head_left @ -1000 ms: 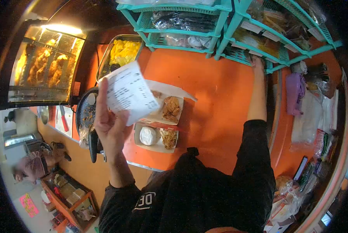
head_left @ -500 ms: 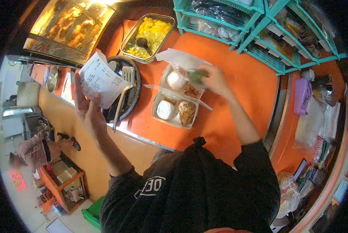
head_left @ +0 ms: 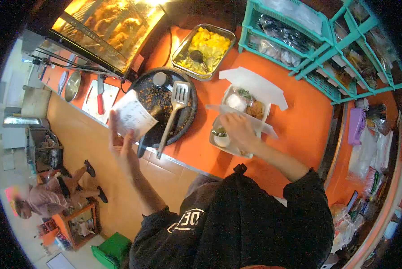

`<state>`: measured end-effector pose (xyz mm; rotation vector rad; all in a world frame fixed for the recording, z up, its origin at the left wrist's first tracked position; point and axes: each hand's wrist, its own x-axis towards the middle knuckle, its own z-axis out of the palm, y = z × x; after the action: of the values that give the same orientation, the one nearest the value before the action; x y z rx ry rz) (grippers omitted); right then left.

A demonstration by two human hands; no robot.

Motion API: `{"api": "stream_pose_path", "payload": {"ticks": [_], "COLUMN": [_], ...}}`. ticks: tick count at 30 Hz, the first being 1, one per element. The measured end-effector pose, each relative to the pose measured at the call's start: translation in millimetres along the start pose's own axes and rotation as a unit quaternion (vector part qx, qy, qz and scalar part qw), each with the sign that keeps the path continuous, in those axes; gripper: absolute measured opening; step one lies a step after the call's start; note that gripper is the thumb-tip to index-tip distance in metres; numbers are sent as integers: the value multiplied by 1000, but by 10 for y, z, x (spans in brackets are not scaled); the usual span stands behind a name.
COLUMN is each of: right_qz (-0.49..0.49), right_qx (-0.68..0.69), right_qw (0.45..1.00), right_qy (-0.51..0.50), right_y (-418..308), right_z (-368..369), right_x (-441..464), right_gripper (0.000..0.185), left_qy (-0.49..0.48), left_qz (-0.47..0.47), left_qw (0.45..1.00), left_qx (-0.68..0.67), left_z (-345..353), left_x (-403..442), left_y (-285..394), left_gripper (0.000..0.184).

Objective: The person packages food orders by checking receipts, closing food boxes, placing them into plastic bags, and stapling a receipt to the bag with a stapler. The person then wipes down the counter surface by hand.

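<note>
My left hand (head_left: 123, 145) grips a printed paper receipt (head_left: 136, 115) between thumb and fingers, above the edge of a round dark pan (head_left: 183, 80). With bent fingers, my right hand (head_left: 240, 130) reaches over the nearer takeaway box (head_left: 245, 155). A dark green item (head_left: 219, 132) lies at its fingertips, by white rice (head_left: 222, 142); whether the fingers hold something is hidden. The farther takeaway box (head_left: 267, 112) is open, holding a mound of rice (head_left: 235, 103), a brown fried piece (head_left: 255, 108) and a small green packet (head_left: 244, 93).
A slotted spatula (head_left: 174, 110) rests across the pan. Behind stands a metal tray (head_left: 224, 57) of yellow food with a ladle (head_left: 196, 55). A lit display case (head_left: 115, 33), a red-handled knife (head_left: 100, 102) and teal racks (head_left: 295, 67) surround the counter. Far left is a person (head_left: 53, 195).
My right hand has moved from the farther box to the nearer one. A green packet now lies in the farther box. The view has shifted; my left hand keeps the receipt.
</note>
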<state>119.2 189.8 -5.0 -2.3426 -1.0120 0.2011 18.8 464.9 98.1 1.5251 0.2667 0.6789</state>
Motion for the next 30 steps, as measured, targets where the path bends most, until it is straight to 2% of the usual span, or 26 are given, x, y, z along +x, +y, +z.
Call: {"api": "stream_pose_path", "payload": {"ticks": [1,2,3,5,8,9,10,11,12,13,15,17,18,19,20,21,22,23,24,25,27,28,29,30], "right_qz": [19,39,40,48,-7,-27,-36,-43,-25,62,187,207,262,306,394,482,501,625,607,643,669,671,654,634], "right_qx": [-152,-301,-306,-283,-151,-159,-166,-125,-54,-14,-57,-205,-164,-122,-199,-261,-339,-421,-372,-346,-394,-396,-431,-468], "right_qw": [988,951,950,958,989,987,985,991,990,993,969,910,882,848,793,729,645,547,532,418,339,328,334,339], "right_qy": [-29,-56,-52,-24,-1,-9,-18,28,124,100,151,297,357,415,419,410,467,365,458,540,531,534,524,513], "right_y": [44,64,83,113,-125,-192,-271,-268,-277,-302,-177,58,174,175,177,57,174,47,-213,-360,-716,-806,-824,-805], "right_z": [215,359,426,482,178,8,-141,-243,-378,-552,-726,-1043,-1155,-1343,-1430,-1618,-1512,-1521,-1554,-1543,-1498,-1467,-1418,-1368], "right_x": [36,77,80,15,-41,-40,-65,-102,-206,-337,-818,-1395,-1799,-2250,-2760,-3205,-3836,-4401,-4873,-5278,-6103,-6456,-6800,-7161], "right_gripper": [31,34,34,35,39,38,38,35,31,29,28,27,25,24,22,21,20,26,27,31,34,34,42,50], "left_qy": [1,-3,-8,-8,9,-15,-25,-63,-59,-66,-70,-122,-118,-137,-168,-196,-222,-212,-234,-256,-341,-423,-499,-600], "left_qz": [-9,-7,-3,-7,-52,-97,-76,-33,-27,34,2,59,6,10,19,30,38,75,54,33,-16,-4,9,-12], "left_qw": [1000,1000,1000,1000,996,995,996,997,998,996,997,988,989,985,980,973,967,970,967,964,933,899,858,796], "left_qx": [-8,-11,-15,-6,69,30,39,-25,20,53,-20,-80,-93,-103,-108,-114,-122,-88,-79,-68,-110,-114,-117,-76], "left_z": [10,13,4,-59,50,21,-47,99,221,255,637,957,1118,1273,1513,1649,1799,1994,2173,2360,2871,3141,3426,3736], "left_x": [21,55,114,211,280,312,335,346,400,454,391,366,342,290,244,153,51,-64,-227,-420,-935,-1214,-1501,-1895], "left_y": [-29,-53,-74,-156,-149,-250,-439,-410,-462,-552,-297,-219,-134,-91,-125,-83,-57,-61,-46,-14,14,-37,-52,96], "left_gripper": [60,60,60,58,61,60,58,56,54,49,44,44,44,44,44,44,45,41,36,30,15,10,6,8]}}
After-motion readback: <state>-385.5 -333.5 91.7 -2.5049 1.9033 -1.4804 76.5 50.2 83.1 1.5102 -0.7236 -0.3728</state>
